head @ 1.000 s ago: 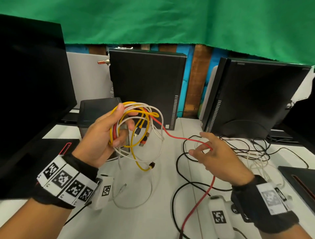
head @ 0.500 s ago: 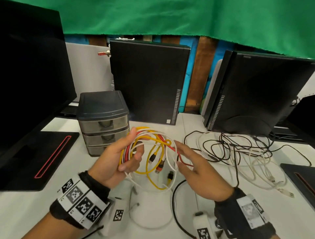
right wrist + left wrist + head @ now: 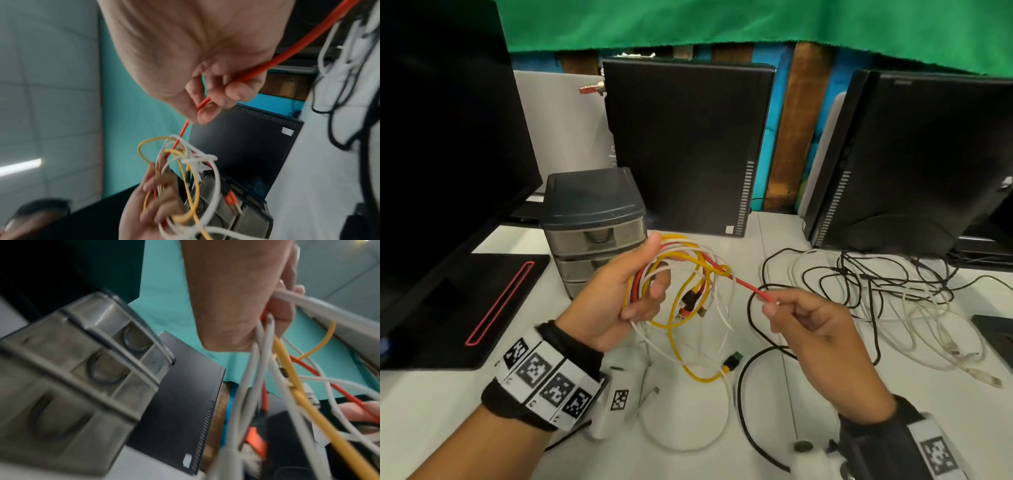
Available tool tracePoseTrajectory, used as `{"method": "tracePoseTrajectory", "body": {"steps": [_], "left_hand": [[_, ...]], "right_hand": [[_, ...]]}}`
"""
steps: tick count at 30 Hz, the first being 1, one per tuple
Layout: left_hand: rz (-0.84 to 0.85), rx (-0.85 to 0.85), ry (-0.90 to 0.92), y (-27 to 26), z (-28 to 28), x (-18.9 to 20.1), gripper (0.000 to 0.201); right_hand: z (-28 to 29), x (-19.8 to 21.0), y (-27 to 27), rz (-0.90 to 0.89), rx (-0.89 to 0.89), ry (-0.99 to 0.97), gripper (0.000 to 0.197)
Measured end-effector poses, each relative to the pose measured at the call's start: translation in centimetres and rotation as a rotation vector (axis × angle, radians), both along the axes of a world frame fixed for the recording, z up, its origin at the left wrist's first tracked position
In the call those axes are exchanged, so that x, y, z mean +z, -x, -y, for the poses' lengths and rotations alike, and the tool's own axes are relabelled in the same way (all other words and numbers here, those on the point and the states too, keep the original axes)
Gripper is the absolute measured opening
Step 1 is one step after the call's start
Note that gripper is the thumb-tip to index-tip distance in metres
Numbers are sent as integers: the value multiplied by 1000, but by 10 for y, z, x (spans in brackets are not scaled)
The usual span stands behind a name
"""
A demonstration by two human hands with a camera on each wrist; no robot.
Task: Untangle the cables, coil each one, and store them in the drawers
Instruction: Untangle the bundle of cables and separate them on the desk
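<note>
Cables bundle (image 3: 681, 284) of yellow, white and red loops sits above the worktop (image 3: 774, 240), gripped in the curled left hand (image 3: 616, 301), in front of the grey drawers (image 3: 594, 222). Right hand (image 3: 811, 325) pinches the red cable (image 3: 751, 289) between thumb and fingertip, strand taut to the bundle. Black and white cables (image 3: 876, 291) lie tangled on the worktop to the right.
</note>
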State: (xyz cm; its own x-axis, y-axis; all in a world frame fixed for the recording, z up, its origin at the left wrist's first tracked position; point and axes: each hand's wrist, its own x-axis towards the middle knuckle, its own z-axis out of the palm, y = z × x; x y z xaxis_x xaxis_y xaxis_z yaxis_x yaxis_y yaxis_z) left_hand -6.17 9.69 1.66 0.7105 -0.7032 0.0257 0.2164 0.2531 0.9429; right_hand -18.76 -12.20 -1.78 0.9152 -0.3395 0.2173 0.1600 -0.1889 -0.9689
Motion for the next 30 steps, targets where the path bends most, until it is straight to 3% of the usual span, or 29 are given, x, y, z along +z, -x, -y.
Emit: {"method": "tracePoseTrajectory", "body": {"steps": [4,6,9,12,15,19,21,24,28,30], "left_hand": [[142,8,43,-21,15,56,49],[211,-18,101,-33,22,94,47],[328,-46,157,-41,27,145,47],[385,3,192,-43,27,175,42],[388,63,217,-40,26,189,35],[386,126,237,-32,32,202,31],[371,189,228,-29,39,209,27],[345,243,224,-26,45,213,29],[264,251,248,-33,38,204,39],[170,246,270,-39,34,198,40]], "right_hand": [[-9,20,2,145,-319,286,26],[-18,37,7,265,-375,358,27],[-40,51,14,279,-212,343,18],[-64,46,12,118,-29,329,12],[-76,36,5,-62,49,166,19],[-114,28,-4,-325,481,-220,78],[-147,26,-8,-368,680,-329,96],[-185,33,-15,-362,833,-461,99],[-181,50,-34,-194,785,-730,113],[-166,59,-42,-114,739,-869,98]]}}
